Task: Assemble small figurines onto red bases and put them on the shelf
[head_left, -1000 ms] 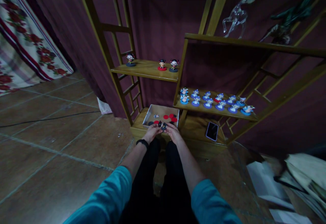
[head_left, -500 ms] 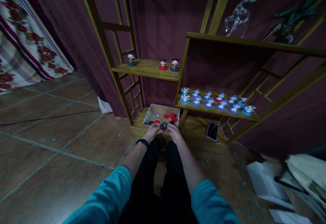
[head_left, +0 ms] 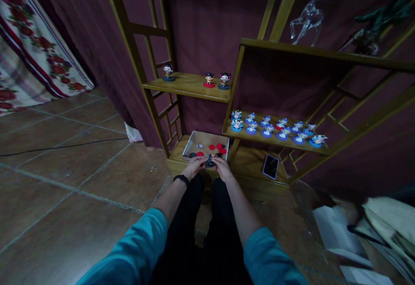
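Before brown wooden shelving [head_left: 188, 85], pinching dark round-based plastic-looking figurine [head_left: 210, 162] between left hand [head_left: 194, 167] and right hand [head_left: 223, 168], at white rectangular cardboard box's [head_left: 207, 137] six o'clock; might drop it through loose grip.

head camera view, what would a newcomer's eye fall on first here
Probably the two rows of mostly blue and purple figurines on the lower right-hand shelf. Next, the left hand and right hand sharing a grip on a small dark figurine at the near edge of a shallow box with red discs. Then the clear animal figure at upper right.
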A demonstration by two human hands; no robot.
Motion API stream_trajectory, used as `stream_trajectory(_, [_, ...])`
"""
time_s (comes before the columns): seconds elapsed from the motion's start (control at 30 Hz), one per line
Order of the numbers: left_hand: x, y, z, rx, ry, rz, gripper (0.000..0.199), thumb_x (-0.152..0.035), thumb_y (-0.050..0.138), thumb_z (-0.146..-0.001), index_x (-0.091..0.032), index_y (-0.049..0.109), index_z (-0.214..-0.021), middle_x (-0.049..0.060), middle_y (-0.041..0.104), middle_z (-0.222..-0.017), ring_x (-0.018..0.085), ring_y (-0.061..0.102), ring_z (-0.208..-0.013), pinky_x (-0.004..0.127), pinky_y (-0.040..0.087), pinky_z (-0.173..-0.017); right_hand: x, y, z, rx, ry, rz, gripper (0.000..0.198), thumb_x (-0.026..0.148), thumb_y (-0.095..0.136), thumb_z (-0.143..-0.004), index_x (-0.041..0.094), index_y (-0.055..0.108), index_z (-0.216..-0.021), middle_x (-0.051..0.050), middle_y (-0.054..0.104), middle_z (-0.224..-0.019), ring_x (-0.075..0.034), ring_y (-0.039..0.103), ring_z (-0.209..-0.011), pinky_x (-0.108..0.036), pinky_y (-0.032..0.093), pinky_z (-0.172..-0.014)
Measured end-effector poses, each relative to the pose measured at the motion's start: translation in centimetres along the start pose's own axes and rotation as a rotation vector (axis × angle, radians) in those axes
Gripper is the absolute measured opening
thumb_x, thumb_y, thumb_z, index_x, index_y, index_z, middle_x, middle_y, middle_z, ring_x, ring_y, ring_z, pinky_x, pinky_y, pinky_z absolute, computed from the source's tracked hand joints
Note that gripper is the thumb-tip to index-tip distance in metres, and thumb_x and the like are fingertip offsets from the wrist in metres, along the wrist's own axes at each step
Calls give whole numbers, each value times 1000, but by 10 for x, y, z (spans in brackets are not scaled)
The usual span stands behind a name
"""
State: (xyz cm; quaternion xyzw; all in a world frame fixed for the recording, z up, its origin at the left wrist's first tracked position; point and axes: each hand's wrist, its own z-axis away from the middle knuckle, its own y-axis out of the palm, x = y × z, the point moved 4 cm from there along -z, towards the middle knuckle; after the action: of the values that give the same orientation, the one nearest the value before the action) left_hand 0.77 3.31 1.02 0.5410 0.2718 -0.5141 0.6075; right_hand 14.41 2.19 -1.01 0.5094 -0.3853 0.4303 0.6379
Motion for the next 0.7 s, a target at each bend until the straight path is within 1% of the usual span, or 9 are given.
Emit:
stream_trajectory(0.13, [2, -2, 0, -7, -51, -7, 16, -16, 75, -60, -10, 66, -70, 5, 65, -65, 6, 55, -47, 16, 45, -48, 1, 0, -1, -30, 13, -3, 30, 36, 72, -57, 17, 68, -79, 4, 61, -55, -4, 38, -38, -19, 29, -39])
stream_trajectory(0.23, [3, -4, -1, -23, -59, 15, 11, -13, 72, -62, -9, 65, -69, 5, 65, -66, 9, 59, -52, 19, 50, -54, 1, 0, -1, -32, 30, -47, 30, 37, 70, -60, 18, 67, -82, 5, 59, -53, -4, 35, -36, -18, 28, -37])
stream_trajectory(0.33, [4, -6, -3, -52, -40, 69, 8, -9, 69, -65, -9, 61, -64, 6, 64, -66, 11, 62, -57, 22, 54, -60, 1, -1, 0, -41, 52, -110, 29, 36, 66, -64, 19, 64, -87, 5, 59, -55, -5, 40, -38, -18, 31, -38])
stream_trajectory(0.4, [5, -6, -4, -61, -43, 101, 9, -8, 68, -66, -8, 59, -63, 7, 64, -66, 11, 62, -59, 23, 55, -63, 0, -2, 0, -45, 64, -130, 27, 31, 66, -65, 19, 62, -89, 5, 59, -55, -6, 43, -40, -18, 32, -39])
stream_trajectory(0.53, [5, -7, -5, -62, -35, 141, 10, -6, 66, -67, -9, 58, -64, 8, 65, -67, 12, 64, -62, 24, 55, -67, 0, 0, 0, -9, 77, -152, 26, 22, 67, -63, 19, 62, -89, 3, 62, -60, -6, 47, -44, -18, 35, -41])
stream_trajectory(0.7, [5, -6, -5, -62, -10, 173, 11, -5, 66, -68, -9, 57, -63, 7, 65, -67, 13, 65, -65, 24, 55, -71, 0, 3, 1, 44, 84, -141, 25, 22, 70, -62, 18, 64, -86, 1, 65, -68, -8, 53, -54, -19, 41, -49])
